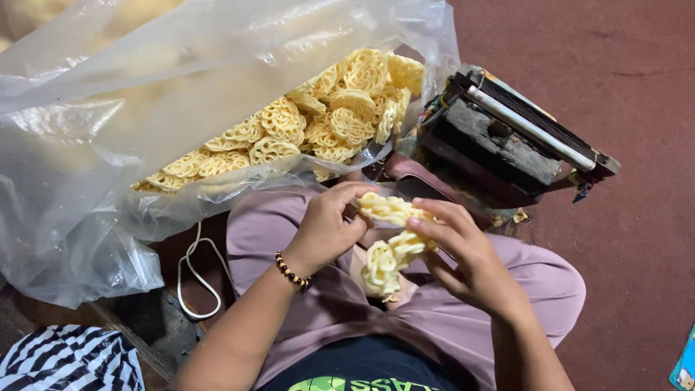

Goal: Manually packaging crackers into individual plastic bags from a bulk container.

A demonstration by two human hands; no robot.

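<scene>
My left hand (329, 224), with a beaded bracelet on its wrist, and my right hand (463, 250) both hold a small stack of pale yellow lattice crackers (391, 239) above my lap. The stack looks wrapped in thin clear plastic, though that is hard to tell. Just beyond my hands lies a large clear plastic bag (108, 145), open toward me, with several of the same yellow crackers (326, 119) heaped inside.
A dark, worn heat sealer (507, 137) with a white bar on top sits on the reddish floor (622, 72) to the right. A white cord (195, 275) loops on the floor at left. A black-and-white striped cloth (65, 358) lies at the bottom left.
</scene>
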